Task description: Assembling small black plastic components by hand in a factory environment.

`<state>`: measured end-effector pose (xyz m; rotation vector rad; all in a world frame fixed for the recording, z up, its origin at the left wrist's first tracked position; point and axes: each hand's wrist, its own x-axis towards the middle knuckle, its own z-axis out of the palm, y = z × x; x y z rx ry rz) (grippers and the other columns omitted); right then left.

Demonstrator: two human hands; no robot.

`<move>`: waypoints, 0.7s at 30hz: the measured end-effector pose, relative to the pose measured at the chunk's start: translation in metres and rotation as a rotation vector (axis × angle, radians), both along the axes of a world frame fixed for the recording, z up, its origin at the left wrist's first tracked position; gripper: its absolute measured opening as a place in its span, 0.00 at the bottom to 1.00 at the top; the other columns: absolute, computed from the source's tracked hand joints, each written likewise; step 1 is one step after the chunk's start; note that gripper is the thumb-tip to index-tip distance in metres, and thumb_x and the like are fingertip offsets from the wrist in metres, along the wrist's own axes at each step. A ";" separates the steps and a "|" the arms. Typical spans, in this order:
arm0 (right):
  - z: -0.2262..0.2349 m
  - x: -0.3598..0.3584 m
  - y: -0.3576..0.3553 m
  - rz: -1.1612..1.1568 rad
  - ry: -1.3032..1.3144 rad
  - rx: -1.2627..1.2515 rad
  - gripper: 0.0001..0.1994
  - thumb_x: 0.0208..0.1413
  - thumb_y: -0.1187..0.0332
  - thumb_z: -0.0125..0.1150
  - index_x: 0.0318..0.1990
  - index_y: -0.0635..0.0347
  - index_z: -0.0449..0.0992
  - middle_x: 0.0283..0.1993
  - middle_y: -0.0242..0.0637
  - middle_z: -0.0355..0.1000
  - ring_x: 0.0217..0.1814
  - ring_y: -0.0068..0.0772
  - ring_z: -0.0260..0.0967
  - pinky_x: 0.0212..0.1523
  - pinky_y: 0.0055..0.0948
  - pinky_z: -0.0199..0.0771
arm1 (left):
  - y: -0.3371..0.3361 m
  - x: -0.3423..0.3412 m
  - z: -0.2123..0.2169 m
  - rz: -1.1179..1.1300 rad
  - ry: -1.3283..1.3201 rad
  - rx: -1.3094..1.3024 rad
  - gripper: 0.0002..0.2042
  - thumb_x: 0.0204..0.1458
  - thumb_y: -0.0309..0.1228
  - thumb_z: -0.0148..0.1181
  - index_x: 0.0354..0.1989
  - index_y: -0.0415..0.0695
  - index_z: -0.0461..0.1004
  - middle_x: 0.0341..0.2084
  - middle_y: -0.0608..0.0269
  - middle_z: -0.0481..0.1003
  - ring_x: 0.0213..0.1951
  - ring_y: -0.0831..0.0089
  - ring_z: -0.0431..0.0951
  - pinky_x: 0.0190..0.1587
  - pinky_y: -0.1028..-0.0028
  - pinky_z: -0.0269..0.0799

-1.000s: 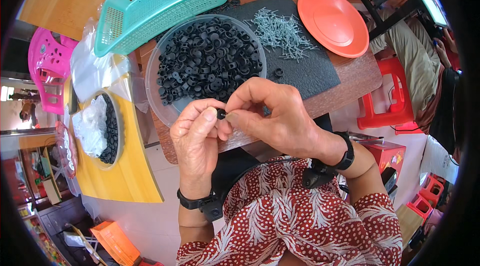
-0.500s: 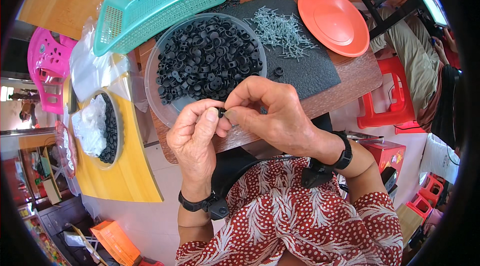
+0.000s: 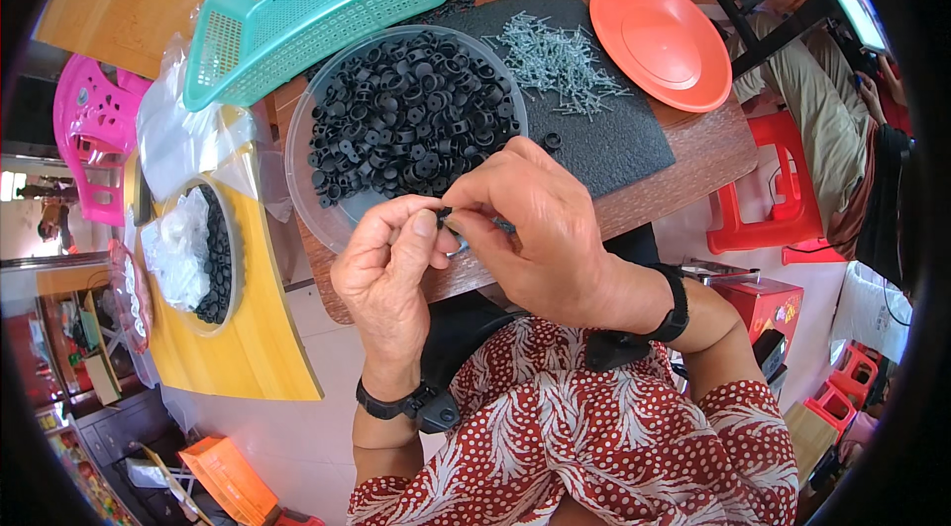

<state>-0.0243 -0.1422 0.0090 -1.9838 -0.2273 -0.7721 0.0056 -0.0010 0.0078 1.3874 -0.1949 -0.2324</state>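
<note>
My left hand (image 3: 388,263) pinches a small black plastic cap (image 3: 443,216) between thumb and fingers, just over the table's near edge. Against the same cap, the thumb and forefinger of my right hand (image 3: 540,224) are closed from the right side. The fingers cover most of the cap, so any smaller piece in it is hidden. Just beyond my hands stands a clear round tub (image 3: 300,145) heaped with black plastic caps (image 3: 411,110). Silver screws (image 3: 560,65) lie in a loose pile on a dark mat (image 3: 634,145), with one cap (image 3: 552,142) by itself nearby.
A teal basket (image 3: 327,11) rests behind the tub, and an orange plate (image 3: 662,43) lies right of the screws. To the left, a yellow board (image 3: 267,328) bears another tub of caps and a plastic bag (image 3: 178,254). Another person sits at right near a red stool (image 3: 768,199).
My right hand has turned at the wrist, its knuckles rising and its fingers shifting around the cap. The left hand keeps nearly the same place and hold.
</note>
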 end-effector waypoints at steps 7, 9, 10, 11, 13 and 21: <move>-0.008 -0.001 0.004 0.025 -0.131 -0.028 0.15 0.36 0.86 0.61 0.34 0.63 0.70 0.27 0.37 0.68 0.26 0.36 0.63 0.24 0.29 0.63 | 0.001 0.000 0.000 -0.029 0.076 -0.070 0.07 0.55 0.24 0.54 0.38 0.32 0.73 0.23 0.62 0.75 0.24 0.82 0.72 0.28 0.85 0.66; -0.008 -0.001 0.003 0.014 -0.126 -0.031 0.15 0.35 0.86 0.62 0.34 0.63 0.70 0.28 0.37 0.68 0.26 0.36 0.63 0.25 0.29 0.63 | 0.001 0.000 0.000 -0.028 0.096 -0.079 0.07 0.55 0.24 0.54 0.38 0.32 0.73 0.24 0.62 0.75 0.24 0.82 0.72 0.28 0.85 0.66; -0.008 -0.001 0.002 0.002 -0.121 -0.033 0.15 0.35 0.86 0.62 0.34 0.63 0.70 0.28 0.37 0.68 0.26 0.36 0.63 0.25 0.30 0.63 | 0.002 0.000 0.000 -0.036 0.080 -0.069 0.08 0.55 0.25 0.55 0.38 0.32 0.73 0.24 0.62 0.75 0.24 0.82 0.72 0.28 0.85 0.66; -0.008 0.000 0.002 0.002 -0.120 -0.033 0.15 0.35 0.86 0.62 0.34 0.63 0.70 0.28 0.37 0.68 0.26 0.36 0.63 0.25 0.30 0.63 | 0.002 0.000 -0.001 -0.044 0.063 -0.058 0.08 0.55 0.25 0.55 0.38 0.32 0.73 0.24 0.62 0.75 0.24 0.82 0.72 0.29 0.85 0.66; -0.008 0.001 0.003 0.019 -0.128 -0.019 0.14 0.35 0.85 0.62 0.33 0.63 0.71 0.28 0.37 0.69 0.26 0.36 0.63 0.25 0.29 0.63 | 0.002 0.000 -0.001 -0.038 0.060 -0.058 0.08 0.54 0.25 0.55 0.38 0.32 0.73 0.24 0.62 0.75 0.24 0.81 0.72 0.29 0.85 0.67; -0.006 -0.001 0.002 0.002 -0.010 0.091 0.12 0.36 0.83 0.64 0.31 0.61 0.72 0.25 0.34 0.70 0.24 0.29 0.64 0.23 0.25 0.63 | 0.003 -0.001 0.002 -0.054 0.092 -0.100 0.09 0.54 0.26 0.56 0.39 0.32 0.72 0.27 0.61 0.75 0.25 0.79 0.73 0.31 0.84 0.69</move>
